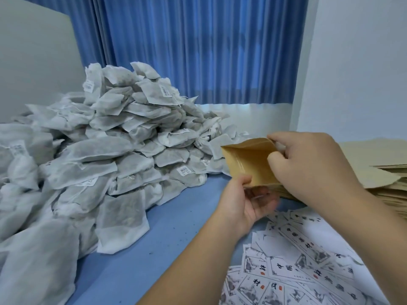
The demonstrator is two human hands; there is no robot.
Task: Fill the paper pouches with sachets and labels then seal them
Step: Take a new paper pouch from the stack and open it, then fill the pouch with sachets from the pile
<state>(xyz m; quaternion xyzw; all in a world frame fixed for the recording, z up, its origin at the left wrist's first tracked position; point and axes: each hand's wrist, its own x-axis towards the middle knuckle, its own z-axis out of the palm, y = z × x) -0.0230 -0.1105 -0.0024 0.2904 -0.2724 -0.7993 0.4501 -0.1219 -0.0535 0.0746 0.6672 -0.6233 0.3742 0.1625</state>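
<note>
A brown paper pouch (246,159) is held in the air between both hands, just above the blue table (176,227) and right in front of the sachets. The left hand (244,205) grips its lower end, thumb on the front and fingers curled underneath. The right hand (312,164) pinches the upper edge at the far corner, with its thumb pressed against the pouch face – the mouth gapes slightly.

To the left, a big heap of white sachets (114,150) covers the table, some showing small barcode stickers. Printed labels (297,260) lie scattered at the lower right, under the right forearm. A stack of flat brown pouches (387,186) sits at the right edge – behind the right hand. A blue curtain (198,51) hangs at the back.
</note>
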